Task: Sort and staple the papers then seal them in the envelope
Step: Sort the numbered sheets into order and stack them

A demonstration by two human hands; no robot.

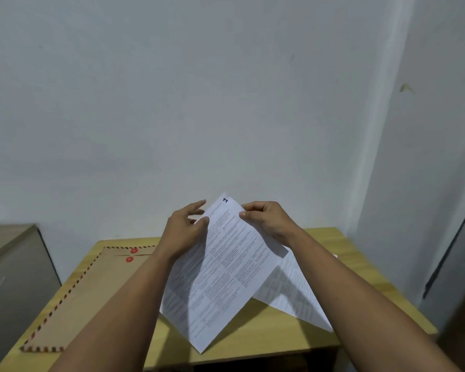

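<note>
Above the wooden desk (266, 328), both hands hold up printed page "1" (220, 267): right hand (266, 218) pinches its top edge, left hand (185, 229) thumbs its left edge. Brown envelope (91, 285) lies at nine o'clock. Square corners before stapling.

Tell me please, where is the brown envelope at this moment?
In the head view, the brown envelope lies flat on the left part of the wooden table, left of the person's left forearm and the held papers, untouched by either hand.

White papers (220, 275); brown envelope (91, 288), perhaps red-striped border.
</note>
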